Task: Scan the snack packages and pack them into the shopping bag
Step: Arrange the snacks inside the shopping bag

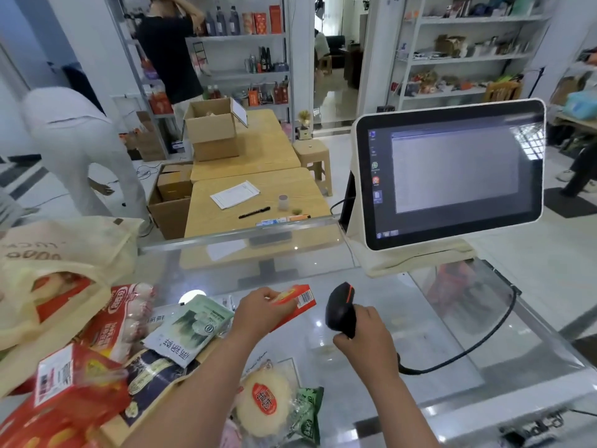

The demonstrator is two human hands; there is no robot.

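While the barcode faces the scanner, proceed as follows.
Shopping bag (64,253): open at counter's left edge.
Red snack box (298,302): pinched in left hand (261,310); keep barcode level.
Barcode scanner (340,310): right hand (365,334) clenched around handle; aim squarely.

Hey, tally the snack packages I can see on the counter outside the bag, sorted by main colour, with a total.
Red or orange: 3, the box in the left hand, the barcode box, the pink-red pack
Green: 2
Dark navy: 1
Pale yellow: 1
Total: 7
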